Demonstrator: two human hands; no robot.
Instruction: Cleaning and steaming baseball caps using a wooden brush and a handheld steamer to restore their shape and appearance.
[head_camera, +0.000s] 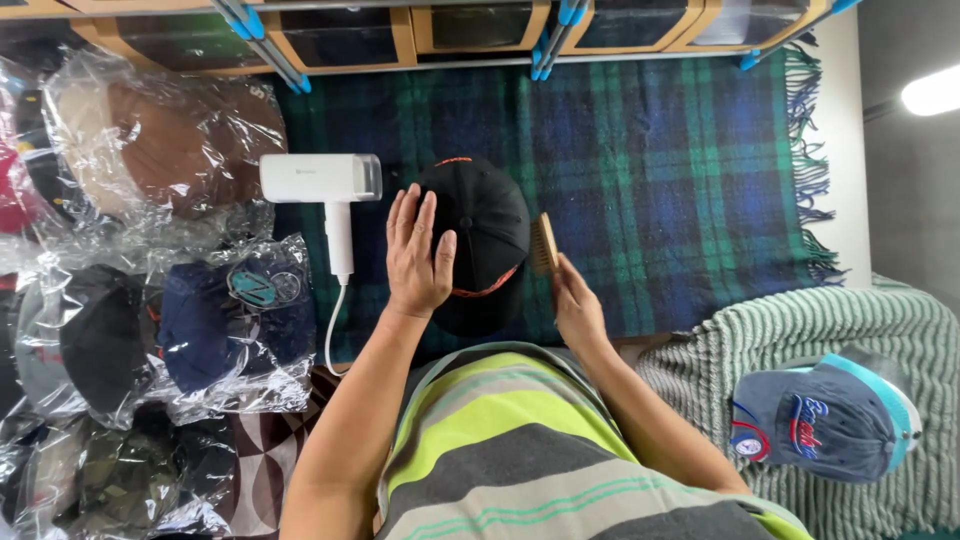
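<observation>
A black cap (487, 225) with orange trim lies on a blue-green plaid blanket (680, 170). My left hand (417, 255) lies flat on the cap's left side, fingers spread. My right hand (577, 305) holds a wooden brush (544, 243) against the cap's right edge. A white handheld steamer (325, 190) with a cord lies just left of the cap.
Several caps in clear plastic bags (150, 300) are piled at the left. A grey-blue cap with a teal brim (825, 420) rests on a green fringed throw (800, 340) at the right. Wooden-framed storage boxes (340, 40) line the far edge.
</observation>
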